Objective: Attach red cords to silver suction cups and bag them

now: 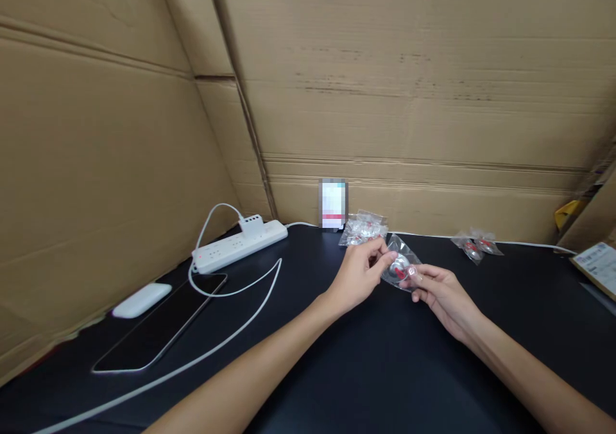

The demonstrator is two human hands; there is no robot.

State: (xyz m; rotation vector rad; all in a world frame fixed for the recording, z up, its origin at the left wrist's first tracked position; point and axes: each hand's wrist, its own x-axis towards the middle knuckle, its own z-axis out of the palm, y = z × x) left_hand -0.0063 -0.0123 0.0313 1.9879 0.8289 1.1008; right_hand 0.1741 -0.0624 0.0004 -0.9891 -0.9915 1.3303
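Observation:
Between my two hands is a clear plastic packet point(400, 266) with a round, silvery item and a red mark inside. My left hand point(360, 268) pinches its left side between thumb and fingers. On the lower right edge, my right hand point(440, 293) grips the same packet with thumb and forefinger. Just behind my left hand lies a pile of similar clear packets point(364, 226), partly hidden by the fingers. Two more packets with red marks point(474, 249) rest farther right on the black tabletop point(375, 370).
A white power strip point(240, 246) with a plugged-in charger point(251, 226) and white cable point(231, 338) lies left. Near it are a dark tablet point(161, 325) and a white case point(142, 300). A blurred-out screen point(333, 204) stands against the cardboard wall point(409, 100). A labelled parcel point(599, 266) sits far right.

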